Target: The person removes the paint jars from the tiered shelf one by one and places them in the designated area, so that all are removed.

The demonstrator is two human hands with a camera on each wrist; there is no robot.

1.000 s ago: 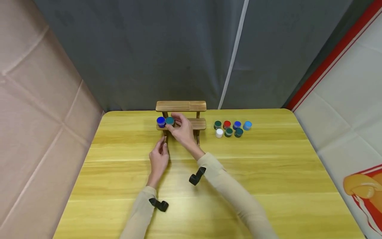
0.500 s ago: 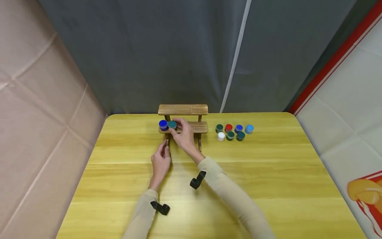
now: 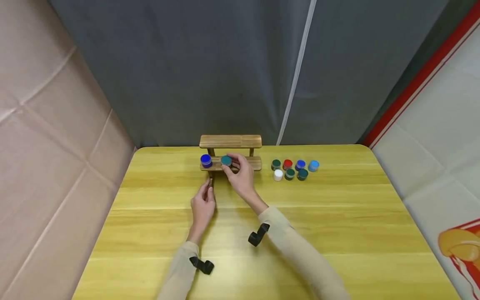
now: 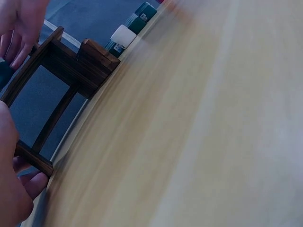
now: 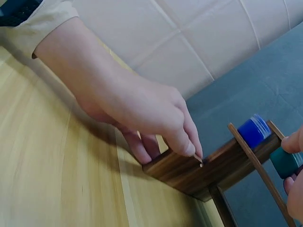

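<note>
A small two-tier wooden stand [image 3: 230, 141] is at the table's back edge in the head view. On its lower shelf, at the left end, a jar with a dark blue lid [image 3: 206, 161] stands upright. My right hand [image 3: 241, 177] pinches a teal-lidded jar [image 3: 226, 161] between thumb and fingers at that shelf, a gap to the right of the blue one. Whether the teal jar touches the wood cannot be made out. My left hand [image 3: 203, 206] grips the stand's left side piece [image 5: 180, 172] low down, its fingertips by the foot [image 4: 40, 163] in the left wrist view.
Right of the stand, several small paint-like jars stand in two rows, with red [image 3: 287, 164], white [image 3: 278, 175], light blue [image 3: 313, 166], blue and dark green lids. A grey curtain [image 3: 187, 75] hangs behind the wooden table [image 3: 318, 233].
My right hand has slid the teal jar rightward along the lower shelf, from beside the blue jar to a gap away. The left hand keeps its grip. The head view has tilted slightly.
</note>
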